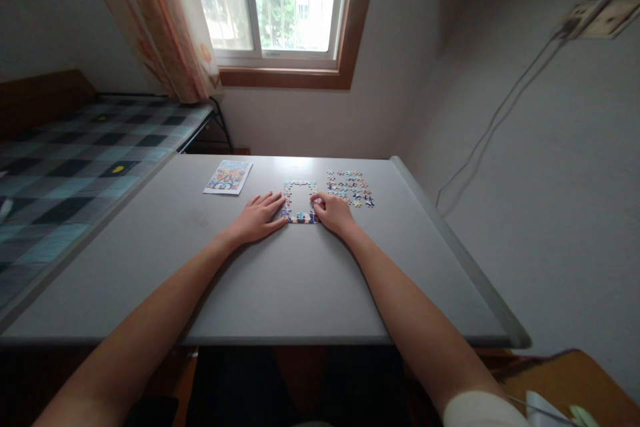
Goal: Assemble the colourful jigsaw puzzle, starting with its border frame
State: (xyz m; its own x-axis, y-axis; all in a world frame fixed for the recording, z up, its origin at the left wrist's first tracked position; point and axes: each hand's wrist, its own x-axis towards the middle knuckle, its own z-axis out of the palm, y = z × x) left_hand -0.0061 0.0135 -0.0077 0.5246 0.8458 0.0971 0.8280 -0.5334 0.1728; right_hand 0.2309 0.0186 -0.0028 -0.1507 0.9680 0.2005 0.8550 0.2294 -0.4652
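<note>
A puzzle frame (301, 218) of joined edge pieces lies on the table, its middle showing the bare tabletop. My left hand (259, 217) rests flat with spread fingers, the fingertips touching the frame's left side. At the frame's right side is my right hand (333, 212), its fingers bent together in a pinch; whatever is between them is too small to make out. Loose puzzle pieces (357, 203) are scattered just beyond and to the right of that hand. A picture card (229, 177) with a colourful print lies at the back left.
The grey table (300, 293) has raised side edges. A bed (100, 140) with a checked cover stands to the left, and a curtain (165, 27) hangs by the window. On the right wall a cable runs down from a socket (605, 18).
</note>
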